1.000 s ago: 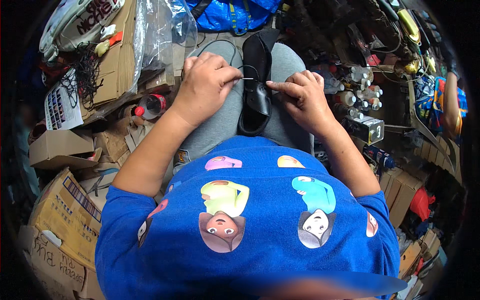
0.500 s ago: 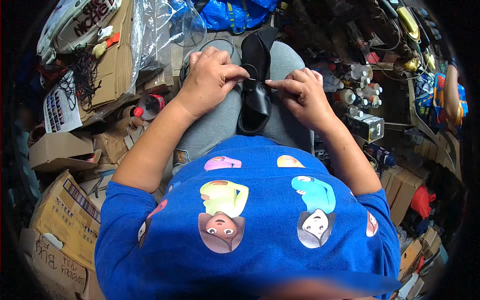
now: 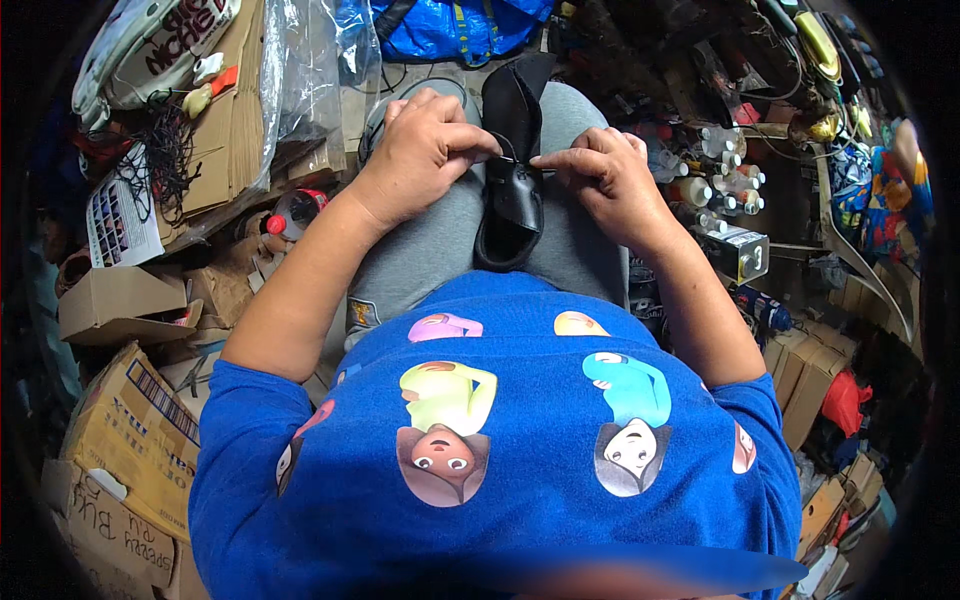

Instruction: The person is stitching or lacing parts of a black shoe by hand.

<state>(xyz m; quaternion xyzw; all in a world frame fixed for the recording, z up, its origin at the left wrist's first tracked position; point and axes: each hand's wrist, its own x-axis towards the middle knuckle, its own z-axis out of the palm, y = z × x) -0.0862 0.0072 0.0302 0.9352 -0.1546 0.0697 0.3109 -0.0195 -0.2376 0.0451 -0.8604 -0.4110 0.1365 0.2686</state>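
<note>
A black leather shoe upper (image 3: pixel 514 205) lies lengthwise between my thighs, its rounded opening toward my belly and its flared part pointing away. My left hand (image 3: pixel 428 150) is at its left side, thumb and forefinger pinched on a thin black cord (image 3: pixel 505 138) that bends in a small loop over the leather. From the right, my right hand (image 3: pixel 603 178) reaches in with fingers curled and the forefinger tip close to the upper's right edge. Whatever sits in that right pinch is too small to make out. A short pale line shows on the leather between both fingertips.
Grey trousers (image 3: pixel 400 260) cover my legs. Flattened cardboard and clear plastic (image 3: pixel 305 90) are stacked at left, above an open carton (image 3: pixel 120 305). Small bottles (image 3: pixel 720 175) crowd the right side. A blue bag (image 3: pixel 465 30) lies ahead; part of another person (image 3: pixel 908 150) shows at far right.
Both hands stay at the upper with only slight finger shifts. The cord loop near my left fingertips has changed shape a little. The person's arm at far right has moved.
</note>
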